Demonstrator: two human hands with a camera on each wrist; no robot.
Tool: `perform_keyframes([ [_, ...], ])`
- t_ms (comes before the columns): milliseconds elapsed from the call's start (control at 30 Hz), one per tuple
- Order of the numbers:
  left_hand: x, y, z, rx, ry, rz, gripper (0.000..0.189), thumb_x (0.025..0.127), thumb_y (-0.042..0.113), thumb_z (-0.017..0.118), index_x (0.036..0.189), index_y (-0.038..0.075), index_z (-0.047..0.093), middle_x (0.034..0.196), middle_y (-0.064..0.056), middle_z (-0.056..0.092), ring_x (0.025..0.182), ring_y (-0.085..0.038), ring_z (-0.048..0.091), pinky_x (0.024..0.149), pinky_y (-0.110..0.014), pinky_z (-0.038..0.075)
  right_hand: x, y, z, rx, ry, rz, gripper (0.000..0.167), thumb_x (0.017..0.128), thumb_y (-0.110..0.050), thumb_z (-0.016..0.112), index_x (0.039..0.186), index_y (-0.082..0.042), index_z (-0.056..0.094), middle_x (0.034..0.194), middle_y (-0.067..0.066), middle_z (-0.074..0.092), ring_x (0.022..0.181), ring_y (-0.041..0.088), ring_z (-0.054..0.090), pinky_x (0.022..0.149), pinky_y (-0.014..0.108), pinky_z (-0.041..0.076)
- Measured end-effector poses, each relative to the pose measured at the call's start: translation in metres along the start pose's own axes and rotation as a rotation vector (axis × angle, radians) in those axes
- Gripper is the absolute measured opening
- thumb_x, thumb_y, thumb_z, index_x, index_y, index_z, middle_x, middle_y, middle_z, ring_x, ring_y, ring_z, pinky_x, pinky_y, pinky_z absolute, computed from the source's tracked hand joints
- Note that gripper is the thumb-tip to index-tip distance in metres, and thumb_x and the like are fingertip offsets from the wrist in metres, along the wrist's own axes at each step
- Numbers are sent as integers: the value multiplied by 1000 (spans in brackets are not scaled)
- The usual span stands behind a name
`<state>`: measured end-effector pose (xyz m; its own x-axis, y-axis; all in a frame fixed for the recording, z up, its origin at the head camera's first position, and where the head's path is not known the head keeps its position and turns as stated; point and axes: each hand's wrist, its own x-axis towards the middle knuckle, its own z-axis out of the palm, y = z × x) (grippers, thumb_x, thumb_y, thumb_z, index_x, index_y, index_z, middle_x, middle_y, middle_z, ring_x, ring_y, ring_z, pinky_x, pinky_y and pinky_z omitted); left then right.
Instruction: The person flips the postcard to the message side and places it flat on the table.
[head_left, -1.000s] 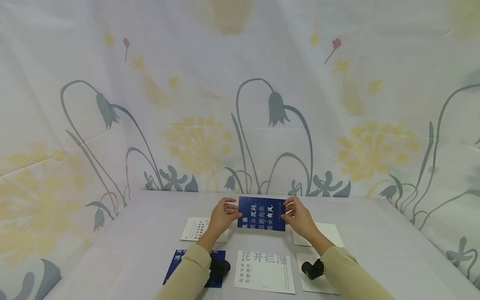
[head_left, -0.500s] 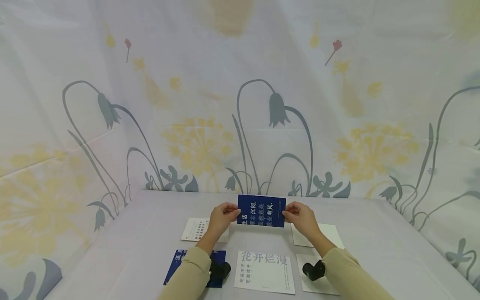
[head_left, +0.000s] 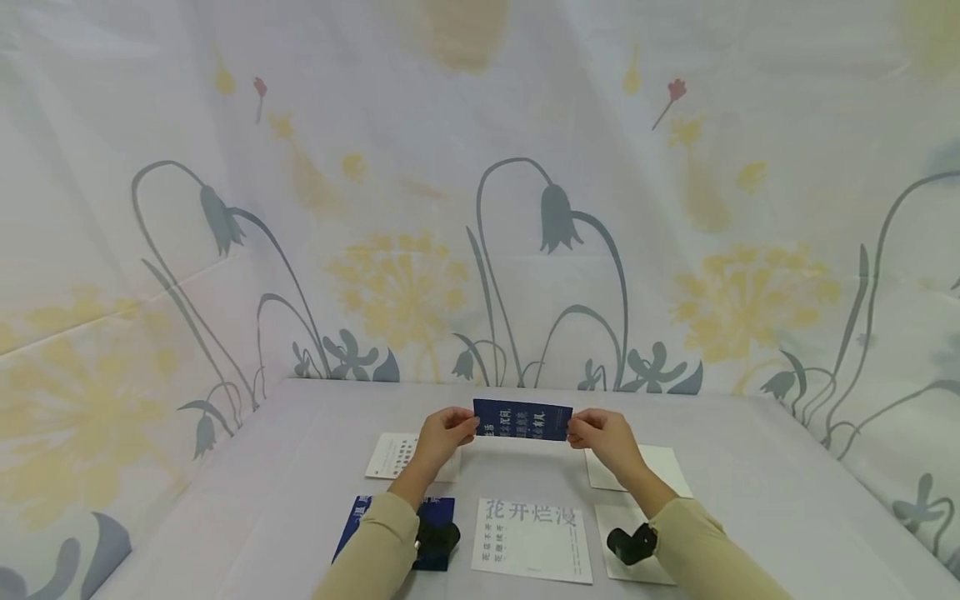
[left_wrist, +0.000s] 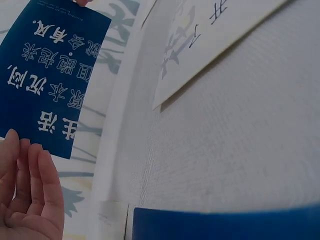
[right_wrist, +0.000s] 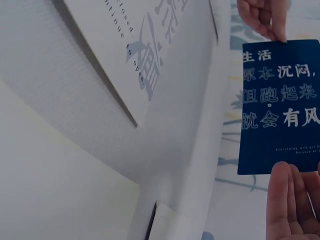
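Pale cloth printed with drooping grey bellflowers and yellow blossoms hangs behind a white-covered counter. Above the counter's far part, a dark blue card with white characters is held up in the air, its long side running across, between two hands. The left hand pinches its left short edge, thumb and fingertips closed on it; the right hand pinches the opposite edge the same way. Both wrists, in beige sleeves, carry small black devices.

Below lie more cards. Nearest the person, from left to right, are another blue card, partly covered by the left sleeve, a white card with large grey characters, and a pale card under the right wrist. Farther back, a white card with dark lettering lies at left and a cream card at right
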<state>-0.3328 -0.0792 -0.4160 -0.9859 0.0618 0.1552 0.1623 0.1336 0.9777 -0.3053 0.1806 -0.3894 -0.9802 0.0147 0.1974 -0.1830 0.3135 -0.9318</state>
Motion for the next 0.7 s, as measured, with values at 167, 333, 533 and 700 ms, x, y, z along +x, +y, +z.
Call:
perform_keyframes([
  [167, 1, -1, -3, -78, -34, -65, 26, 91, 10, 60, 109, -9, 61, 92, -10, 64, 85, -18, 64, 77, -29, 53, 0, 0, -1, 58, 15, 23, 23, 93, -7, 52, 97, 13, 62, 80, 13, 67, 74, 22, 67, 68, 28, 55],
  [333, 4, -1, -5, -170, -55, -101, 28, 92, 7, 57, 112, -13, 59, 95, -14, 66, 86, -18, 64, 79, -31, 53, 2, 0, 0, 100, 23, 25, 22, 91, -3, 51, 95, 15, 62, 79, 15, 67, 71, 21, 67, 67, 29, 56],
  [533, 5, 0, -5, -259, -47, -140, 30, 93, 8, 57, 113, -14, 57, 94, -15, 67, 91, -26, 65, 80, -32, 52, 3, 1, 1, 107, 10, 35, 20, 91, -2, 52, 94, 15, 62, 80, 16, 67, 71, 19, 67, 67, 28, 55],
  [700, 4, 0, -4, -318, -44, -167, 31, 93, 8, 57, 114, -14, 56, 94, -15, 67, 101, -34, 61, 81, -32, 52, 3, 2, 2, 107, 14, 37, 21, 91, -2, 51, 95, 16, 62, 82, 18, 67, 71, 19, 67, 68, 28, 55],
])
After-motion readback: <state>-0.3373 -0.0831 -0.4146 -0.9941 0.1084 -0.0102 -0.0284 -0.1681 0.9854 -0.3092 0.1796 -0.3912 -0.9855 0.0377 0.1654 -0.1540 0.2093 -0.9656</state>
